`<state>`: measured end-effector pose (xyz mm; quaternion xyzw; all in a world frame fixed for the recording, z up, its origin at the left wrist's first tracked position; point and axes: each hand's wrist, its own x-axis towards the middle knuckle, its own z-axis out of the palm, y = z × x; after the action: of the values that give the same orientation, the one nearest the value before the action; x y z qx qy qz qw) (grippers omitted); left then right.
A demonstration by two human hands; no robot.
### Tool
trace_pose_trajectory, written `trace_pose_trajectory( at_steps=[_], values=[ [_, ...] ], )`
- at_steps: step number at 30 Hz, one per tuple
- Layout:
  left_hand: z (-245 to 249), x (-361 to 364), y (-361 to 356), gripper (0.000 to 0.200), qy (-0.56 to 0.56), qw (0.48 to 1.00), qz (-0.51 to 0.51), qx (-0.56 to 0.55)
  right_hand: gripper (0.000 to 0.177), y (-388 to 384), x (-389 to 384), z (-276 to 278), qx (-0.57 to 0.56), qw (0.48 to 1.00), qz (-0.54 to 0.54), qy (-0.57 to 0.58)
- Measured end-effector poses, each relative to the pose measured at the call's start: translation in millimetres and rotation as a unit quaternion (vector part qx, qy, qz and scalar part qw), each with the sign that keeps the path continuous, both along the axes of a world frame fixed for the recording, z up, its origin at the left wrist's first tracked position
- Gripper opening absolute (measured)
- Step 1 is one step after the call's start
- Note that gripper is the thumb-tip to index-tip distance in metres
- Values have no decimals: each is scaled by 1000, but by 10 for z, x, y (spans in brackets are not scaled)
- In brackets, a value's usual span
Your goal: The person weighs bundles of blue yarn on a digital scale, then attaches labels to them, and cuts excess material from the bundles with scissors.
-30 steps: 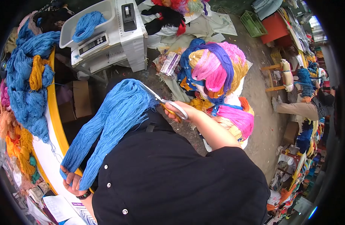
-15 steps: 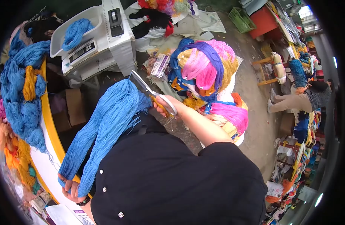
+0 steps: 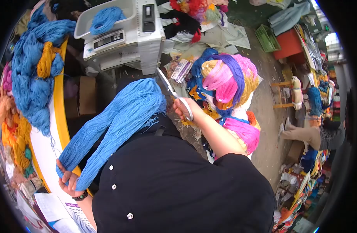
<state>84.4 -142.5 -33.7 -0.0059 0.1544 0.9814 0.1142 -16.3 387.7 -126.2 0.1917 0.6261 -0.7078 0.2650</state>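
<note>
My left hand (image 3: 70,180), with a dark bracelet at the wrist, is wrapped round the lower end of a blue yarn hank (image 3: 122,112). The hank runs up across my lap, and its upper end bends over with loose, frayed strands on the right. My right hand (image 3: 187,109) grips the handles of a pair of scissors (image 3: 173,91). Their blades point up and left, just right of the hank's upper end and apart from it.
A scale (image 3: 109,40) holds a tray with blue yarn. More blue yarn (image 3: 33,81) hangs over a yellow-edged table (image 3: 59,116) at left. Multicoloured bundles (image 3: 229,79) lie right of the scissors. A person (image 3: 310,134) is at far right.
The view has shifted, so the surroundings appear further right. The scissors have moved away from the hank's upper end. Both hands keep their hold.
</note>
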Motion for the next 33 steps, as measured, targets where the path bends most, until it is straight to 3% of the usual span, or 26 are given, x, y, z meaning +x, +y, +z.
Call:
trace_pose_trajectory(
  at_steps=[5, 8, 11, 14, 18, 21, 31, 33],
  values=[
    [20, -6, 58, 67, 2, 1000, -3, 7, 58, -20, -81, 23, -18, 999, 38, 11],
    [54, -20, 100, 70, 4, 1000, 5, 5, 46, -135, -101, 219, -41, 995, 61, 60],
    [144, -49, 192, 75, 6, 1000, 22, 9, 48, -362, -214, 538, -55, 980, 175, 78],
    [276, -145, 321, 78, 31, 999, 35, -8, 49, -799, -419, 931, -40, 931, 356, 70],
    [343, -238, 374, 80, 72, 997, 36, -13, 54, -1395, -573, 934, 8, 875, 479, 71],
    [384, -270, 433, 80, 79, 995, 58, -17, 56, -1657, -622, 875, 48, 862, 500, 69],
    [376, -280, 447, 79, 81, 994, 64, -21, 57, -1747, -652, 811, 19, 855, 517, 40],
    [373, -279, 431, 79, 80, 994, 65, -22, 57, -1750, -663, 850, -80, 850, 517, 61]
  ],
)
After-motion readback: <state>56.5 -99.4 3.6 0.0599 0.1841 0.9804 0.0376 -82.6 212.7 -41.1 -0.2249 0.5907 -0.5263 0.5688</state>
